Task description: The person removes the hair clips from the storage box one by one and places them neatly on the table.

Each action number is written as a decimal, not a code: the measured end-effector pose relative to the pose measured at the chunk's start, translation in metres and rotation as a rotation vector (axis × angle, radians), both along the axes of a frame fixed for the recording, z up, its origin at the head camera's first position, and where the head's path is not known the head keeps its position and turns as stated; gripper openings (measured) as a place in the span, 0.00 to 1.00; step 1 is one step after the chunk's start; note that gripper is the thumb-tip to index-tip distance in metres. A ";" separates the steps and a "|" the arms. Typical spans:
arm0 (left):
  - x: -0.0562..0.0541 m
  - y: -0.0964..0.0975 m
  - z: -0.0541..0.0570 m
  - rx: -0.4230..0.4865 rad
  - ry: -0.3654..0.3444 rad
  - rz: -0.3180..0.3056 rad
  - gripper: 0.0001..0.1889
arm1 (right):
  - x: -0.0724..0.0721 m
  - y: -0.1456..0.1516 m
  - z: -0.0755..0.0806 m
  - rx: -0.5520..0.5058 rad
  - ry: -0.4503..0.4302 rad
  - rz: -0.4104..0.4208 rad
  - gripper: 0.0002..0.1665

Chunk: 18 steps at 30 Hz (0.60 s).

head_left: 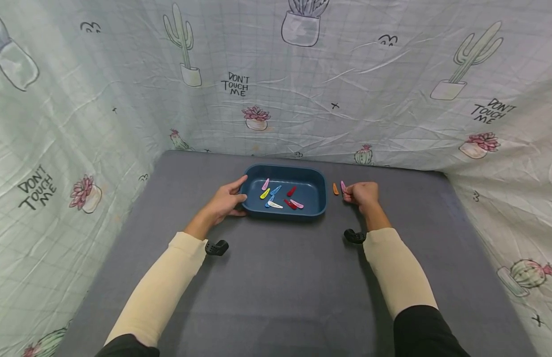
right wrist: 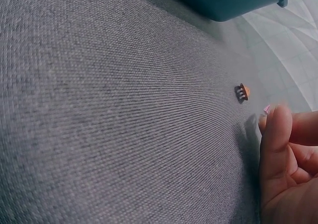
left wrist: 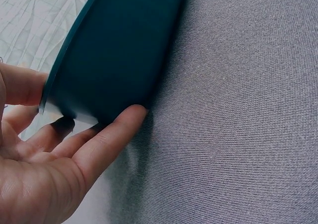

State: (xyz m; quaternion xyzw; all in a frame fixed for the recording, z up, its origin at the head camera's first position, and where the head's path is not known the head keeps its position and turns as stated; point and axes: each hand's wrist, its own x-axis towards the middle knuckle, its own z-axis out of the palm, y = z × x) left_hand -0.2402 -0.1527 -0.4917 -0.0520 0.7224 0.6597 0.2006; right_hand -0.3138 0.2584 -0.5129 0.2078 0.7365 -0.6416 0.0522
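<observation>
A dark blue rectangular tray stands on the grey table, holding several snap hair clips, among them a yellow clip and a white clip. At its left end my left hand grips the tray, thumb at the rim and fingers against the outer wall. Right of the tray, my right hand pinches a pink hair clip between thumb and finger; only its tip shows in the right wrist view. Between that hand and the tray lies an orange hair clip.
A pale cloth printed with cacti hangs behind and along both sides of the table. Black wrist devices sit at both cuffs.
</observation>
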 end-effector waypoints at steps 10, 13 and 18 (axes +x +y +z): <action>-0.001 -0.001 0.003 -0.008 -0.013 -0.002 0.37 | 0.001 0.000 0.002 0.011 -0.001 0.008 0.06; -0.002 -0.001 0.003 -0.010 -0.015 -0.003 0.37 | 0.001 0.000 0.002 0.010 0.000 0.005 0.05; -0.002 -0.001 0.003 -0.011 -0.020 -0.002 0.37 | 0.002 -0.001 0.002 0.008 -0.002 -0.002 0.04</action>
